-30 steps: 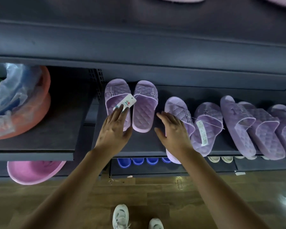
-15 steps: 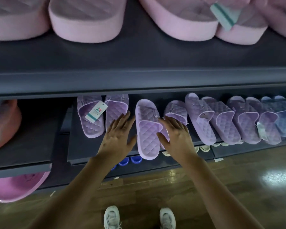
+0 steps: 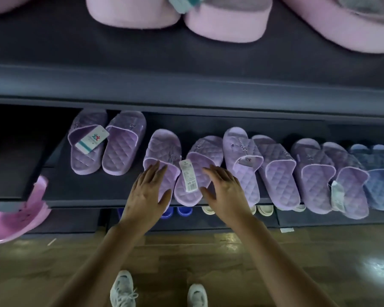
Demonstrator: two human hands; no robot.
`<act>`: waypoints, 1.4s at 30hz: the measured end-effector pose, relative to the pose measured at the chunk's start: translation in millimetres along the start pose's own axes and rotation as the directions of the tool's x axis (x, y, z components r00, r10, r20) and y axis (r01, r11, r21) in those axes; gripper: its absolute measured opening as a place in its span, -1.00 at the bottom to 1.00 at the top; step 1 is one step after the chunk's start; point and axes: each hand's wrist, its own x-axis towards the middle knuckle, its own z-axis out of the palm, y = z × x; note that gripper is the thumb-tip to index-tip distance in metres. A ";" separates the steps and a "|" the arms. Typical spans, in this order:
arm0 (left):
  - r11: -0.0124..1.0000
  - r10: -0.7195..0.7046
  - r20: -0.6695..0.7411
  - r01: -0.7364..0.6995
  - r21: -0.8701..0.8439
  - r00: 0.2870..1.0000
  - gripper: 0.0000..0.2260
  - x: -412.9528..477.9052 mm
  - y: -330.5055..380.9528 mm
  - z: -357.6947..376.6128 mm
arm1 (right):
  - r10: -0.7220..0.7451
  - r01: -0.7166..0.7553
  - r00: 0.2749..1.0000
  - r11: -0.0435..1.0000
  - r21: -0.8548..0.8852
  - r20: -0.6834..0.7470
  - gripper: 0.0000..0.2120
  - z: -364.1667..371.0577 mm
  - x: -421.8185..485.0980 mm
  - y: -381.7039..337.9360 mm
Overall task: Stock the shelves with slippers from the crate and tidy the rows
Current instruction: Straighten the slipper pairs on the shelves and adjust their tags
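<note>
Head view: our fingers point(image 3: 155, 171) lie straight, gripping nothing. Left hand point(image 3: 146, 193) rests flat on one lilac slipper point(image 3: 162, 147), right hand point(image 3: 225, 191) on its tagged mate point(image 3: 205, 151), both at the shelf point(image 3: 98, 191) front. We count eight lilac slippers point(image 3: 273, 169) along that shelf and two blue slippers point(image 3: 377, 173) at its right end.

Bare dark shelf point(image 3: 80, 189) lies open in front of the tagged lilac pair point(image 3: 108, 147), and a narrow gap separates that pair from the next slipper point(image 3: 162, 149). Farther right the lilac row point(image 3: 275, 171) overlaps tightly. The upper shelf's lip point(image 3: 186, 85) overhangs the toes.
</note>
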 end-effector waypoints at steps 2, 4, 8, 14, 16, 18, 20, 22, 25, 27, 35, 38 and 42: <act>0.997 -0.064 -0.044 0.062 -0.043 0.997 -0.44 -5.9 4.7 8.1 | 0.005 -0.005 1.000 1.000 0.016 0.027 -0.55 2.9 -4.2 7.0; 0.987 -0.143 -0.088 0.136 -0.088 0.986 -0.38 -9.3 5.8 11.9 | -0.002 0.001 0.999 1.000 0.019 0.055 -0.51 5.6 -7.9 10.2; 0.956 -0.271 -0.127 0.252 -0.150 0.954 -0.33 -3.5 -0.6 14.7 | -0.020 0.018 0.999 0.998 0.053 0.032 -0.58 12.0 -10.2 16.5; 0.747 -0.557 0.014 0.509 -0.428 0.830 -0.52 20.3 -21.0 26.2 | 0.039 -0.045 0.998 0.990 0.135 0.047 -0.54 26.5 -8.5 25.4; 0.723 -0.589 0.006 0.529 -0.445 0.808 -0.79 29.5 -25.6 29.9 | 0.080 -0.089 0.995 0.982 0.164 0.063 -0.53 31.0 -6.6 25.6; 0.712 -0.614 0.002 0.554 -0.430 0.790 -0.85 37.6 -30.9 30.0 | 0.109 -0.124 0.989 0.977 0.172 0.097 -0.50 34.6 -5.2 24.5; 0.705 -0.623 0.016 0.569 -0.424 0.782 -0.88 43.8 -36.5 28.0 | 0.134 -0.159 0.980 0.972 0.171 0.149 -0.46 37.3 -4.1 21.6; 0.651 -0.649 0.037 0.580 -0.490 0.760 -0.96 47.3 -38.2 23.5 | 0.146 -0.178 0.972 0.968 0.174 0.182 -0.43 39.9 -3.3 18.6; 0.598 -0.651 0.017 0.527 -0.604 0.759 -0.86 43.1 -35.2 10.8 | 0.089 -0.121 0.975 0.981 0.150 0.204 -0.41 44.4 -4.2 15.2; 0.634 -0.627 -0.050 0.472 -0.613 0.778 -0.81 36.8 -33.6 -1.2 | 0.061 -0.088 0.974 0.989 0.118 0.217 -0.43 45.8 -5.2 14.2; 0.708 -0.579 -0.191 0.372 -0.600 0.793 -0.79 23.0 -34.6 -37.6 | -0.028 0.005 0.963 0.996 0.085 0.270 -0.42 56.3 8.9 -0.7; 0.685 -0.578 -0.183 0.351 -0.639 0.795 -0.81 24.1 -33.8 -45.4 | -0.019 -0.002 0.947 0.998 0.065 0.321 -0.40 58.9 18.3 -2.3; 0.670 -0.554 -0.178 0.309 -0.675 0.813 -0.83 27.5 -34.3 -53.8 | -0.045 0.012 0.938 0.995 0.097 0.344 -0.44 56.6 33.7 -4.6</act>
